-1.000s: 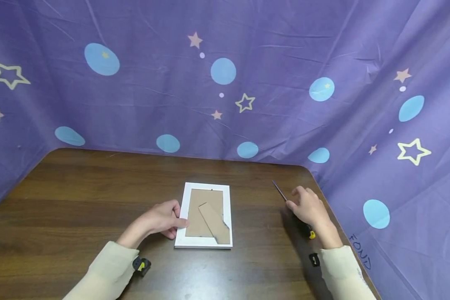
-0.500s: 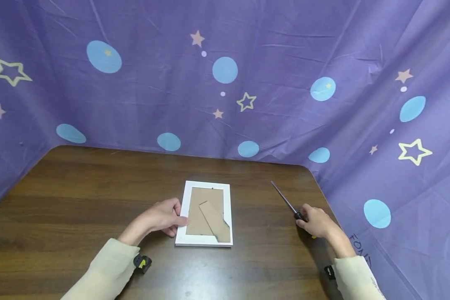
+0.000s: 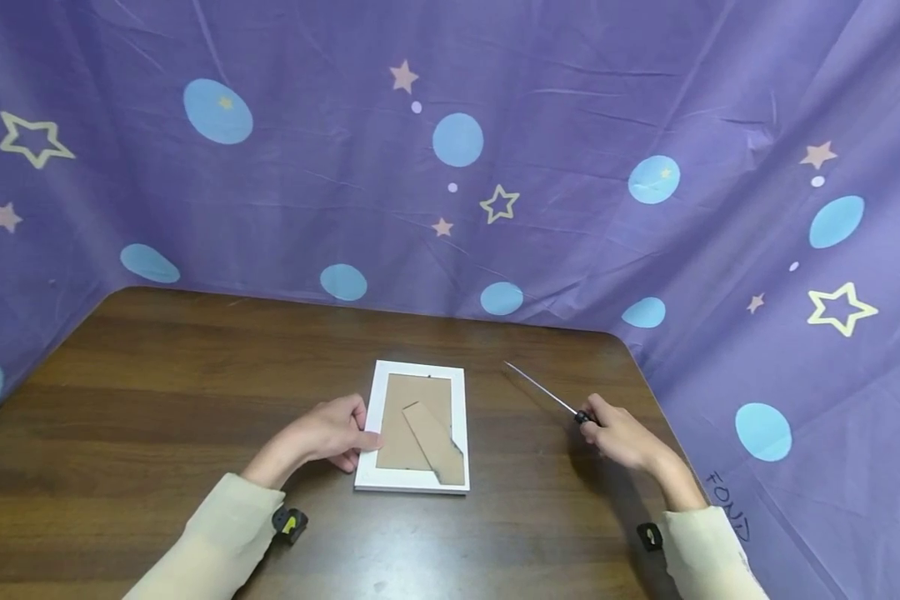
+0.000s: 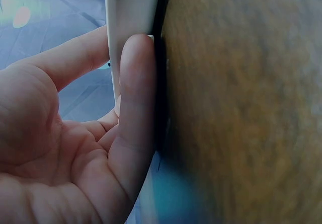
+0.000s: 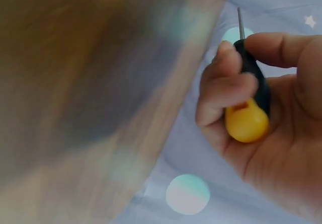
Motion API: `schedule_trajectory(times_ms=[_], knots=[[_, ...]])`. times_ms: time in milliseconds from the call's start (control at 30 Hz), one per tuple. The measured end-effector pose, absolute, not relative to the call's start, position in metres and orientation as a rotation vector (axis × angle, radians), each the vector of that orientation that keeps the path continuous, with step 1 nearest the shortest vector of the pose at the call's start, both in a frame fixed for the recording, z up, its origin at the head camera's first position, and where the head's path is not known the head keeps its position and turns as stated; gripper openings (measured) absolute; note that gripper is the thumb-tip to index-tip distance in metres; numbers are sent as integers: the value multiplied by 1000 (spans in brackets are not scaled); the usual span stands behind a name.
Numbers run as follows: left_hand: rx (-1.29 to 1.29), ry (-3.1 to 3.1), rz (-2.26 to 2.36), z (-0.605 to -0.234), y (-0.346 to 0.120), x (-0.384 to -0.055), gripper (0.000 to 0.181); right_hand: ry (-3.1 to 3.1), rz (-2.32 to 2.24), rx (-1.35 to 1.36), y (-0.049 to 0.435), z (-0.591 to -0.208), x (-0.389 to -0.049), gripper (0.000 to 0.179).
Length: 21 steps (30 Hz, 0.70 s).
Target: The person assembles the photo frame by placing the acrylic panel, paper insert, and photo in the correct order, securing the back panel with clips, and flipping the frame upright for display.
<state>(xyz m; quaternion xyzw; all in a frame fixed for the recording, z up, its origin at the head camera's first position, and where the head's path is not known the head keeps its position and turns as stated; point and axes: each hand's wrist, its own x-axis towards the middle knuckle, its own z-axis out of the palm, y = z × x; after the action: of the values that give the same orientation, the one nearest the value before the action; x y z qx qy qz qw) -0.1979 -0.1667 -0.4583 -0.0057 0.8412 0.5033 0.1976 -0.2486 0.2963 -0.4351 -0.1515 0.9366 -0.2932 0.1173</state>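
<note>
A white picture frame [image 3: 459,417] lies back up on the table, showing its brown backing board [image 3: 401,437] and a fold-out stand leg [image 3: 429,442] set at a slant. My left hand [image 3: 330,433] pinches the frame's left edge, thumb over the white border and the other fingers at the side. In the left wrist view a finger [image 4: 137,83] lies along that edge, close to the tabletop. My right hand [image 3: 622,437] grips a screwdriver [image 3: 543,390] above the table, its shaft pointing left and away. The handle [image 5: 260,83] is black with a yellow end [image 5: 246,123], partly covered by fingers.
A brown wooden table [image 3: 217,375] carries everything. Purple cloth [image 3: 345,167] with stars and blue dots hangs behind the table and along both sides. The table's right edge [image 3: 656,400] runs close by my right hand.
My right hand has picked up the screwdriver by its handle, and the tip has swung left towards the picture frame. My left hand keeps its hold on the frame, which has stayed in place.
</note>
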Motion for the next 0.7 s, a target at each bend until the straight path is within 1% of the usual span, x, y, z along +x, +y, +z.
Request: schedule_trajectory(times_ms=[267, 567, 700], knots=[[-9, 2351, 1414, -458, -167, -198, 36, 2812, -778, -708, 266, -414, -259, 13], [-11, 2346, 1429, -458, -166, -198, 35, 2711, -784, -745, 238, -400, -274, 19], [-16, 2345, 1429, -458, -166, -198, 35, 2731, -674, -845, 226, -389, -285, 19]])
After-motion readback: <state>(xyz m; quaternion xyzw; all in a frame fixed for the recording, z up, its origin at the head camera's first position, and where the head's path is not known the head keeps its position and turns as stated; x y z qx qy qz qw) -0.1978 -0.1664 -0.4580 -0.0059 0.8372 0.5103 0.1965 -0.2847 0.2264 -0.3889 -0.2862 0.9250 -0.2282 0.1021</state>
